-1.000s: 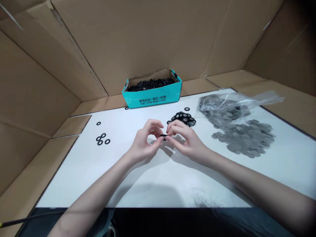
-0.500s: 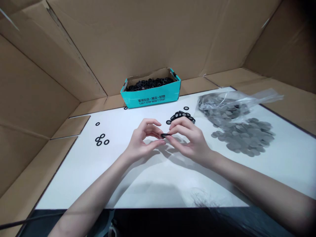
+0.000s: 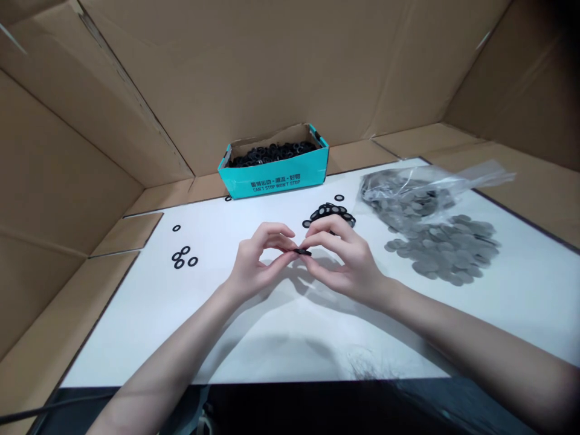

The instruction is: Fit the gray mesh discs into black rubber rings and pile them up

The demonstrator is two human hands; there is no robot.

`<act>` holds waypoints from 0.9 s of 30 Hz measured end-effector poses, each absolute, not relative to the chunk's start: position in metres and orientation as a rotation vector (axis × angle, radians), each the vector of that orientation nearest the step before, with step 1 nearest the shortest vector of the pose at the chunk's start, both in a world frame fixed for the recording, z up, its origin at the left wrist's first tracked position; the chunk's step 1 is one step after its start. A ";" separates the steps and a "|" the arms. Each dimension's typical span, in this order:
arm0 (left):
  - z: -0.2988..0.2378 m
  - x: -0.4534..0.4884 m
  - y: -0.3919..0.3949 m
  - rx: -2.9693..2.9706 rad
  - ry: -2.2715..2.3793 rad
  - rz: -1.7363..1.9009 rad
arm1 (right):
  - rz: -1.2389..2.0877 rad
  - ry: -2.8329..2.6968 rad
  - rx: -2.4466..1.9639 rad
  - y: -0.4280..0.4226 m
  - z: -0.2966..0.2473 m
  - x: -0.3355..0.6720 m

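Between my two hands, above the middle of the white board, is a small black ring (image 3: 302, 251), seen nearly edge-on. My left hand (image 3: 265, 260) pinches its left side with thumb and fingertips. On the other side, the thumb and forefinger of my right hand (image 3: 339, 257) grip it too. Whether a grey disc sits inside the ring cannot be made out. Just behind my right hand lies a heap of black rings with grey centres (image 3: 333, 211), partly covered by my fingers. Several bare black rings (image 3: 179, 263) lie to the left.
At the back stands a turquoise box (image 3: 276, 180) full of black rings. On the right, a clear plastic bag (image 3: 408, 190) of grey discs lies behind a loose pile of grey discs (image 3: 453, 251). Cardboard walls (image 3: 290, 66) enclose the white board (image 3: 136, 326).
My left fingertips have closed onto the ring, which has tilted between both hands. The whole view has shifted slightly; the things on the board lie as before.
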State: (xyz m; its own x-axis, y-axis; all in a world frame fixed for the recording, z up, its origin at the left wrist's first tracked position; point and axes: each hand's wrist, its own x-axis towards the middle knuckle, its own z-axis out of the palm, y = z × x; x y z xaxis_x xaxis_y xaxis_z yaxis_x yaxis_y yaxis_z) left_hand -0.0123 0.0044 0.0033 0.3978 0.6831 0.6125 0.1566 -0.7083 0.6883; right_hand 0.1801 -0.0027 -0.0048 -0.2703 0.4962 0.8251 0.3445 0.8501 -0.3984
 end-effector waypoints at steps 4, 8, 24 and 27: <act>0.003 -0.013 0.004 2.177 0.721 1.309 | 0.184 -1.881 -0.638 -0.004 -0.005 0.180; 0.004 -0.013 0.003 2.229 0.727 1.325 | 0.218 -1.884 -0.641 -0.004 -0.005 0.180; 0.004 -0.016 0.003 2.339 0.702 1.278 | 0.247 -1.934 -0.593 -0.002 -0.004 0.181; 0.004 -0.016 0.003 2.340 0.705 1.257 | 0.255 -1.956 -0.595 -0.002 -0.003 0.182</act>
